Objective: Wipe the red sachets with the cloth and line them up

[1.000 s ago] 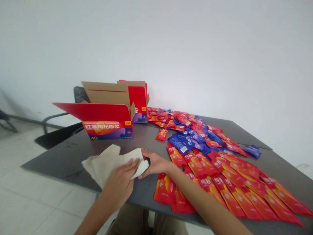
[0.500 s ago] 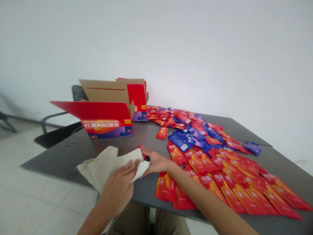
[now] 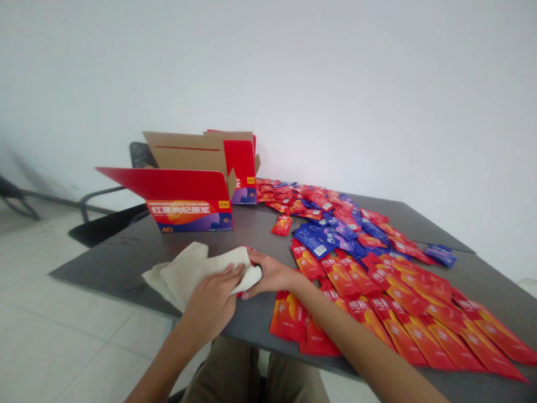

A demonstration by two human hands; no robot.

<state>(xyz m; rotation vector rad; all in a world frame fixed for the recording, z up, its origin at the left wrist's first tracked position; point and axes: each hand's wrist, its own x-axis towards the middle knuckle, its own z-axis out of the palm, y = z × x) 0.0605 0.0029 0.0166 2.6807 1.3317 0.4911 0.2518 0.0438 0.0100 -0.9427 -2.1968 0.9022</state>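
A cream folded cloth [image 3: 184, 271] lies near the table's front edge, draped over a red sachet whose edges only just show. My left hand [image 3: 215, 302] grips the cloth from above, its fingers closed together on it. At the cloth's right end, my right hand [image 3: 268, 273] is closed round the end of the covered sachet, thumb on the near side. Most of that sachet is hidden by the cloth and fingers. Just right of my right forearm, large red sachets [image 3: 364, 313] lie in overlapping rows.
An open red-and-blue carton [image 3: 188, 215] stands on the dark table [image 3: 121, 263], with a second carton [image 3: 243, 173] behind it. Small red and blue sachets [image 3: 335, 221] are heaped along the back. One red sachet [image 3: 281, 225] lies apart. A black chair [image 3: 100, 224] is at the left.
The view has shifted slightly, so everything sits a little further right. My right hand has closed further round the cloth's end, and the dark gap beneath the cloth is narrower.
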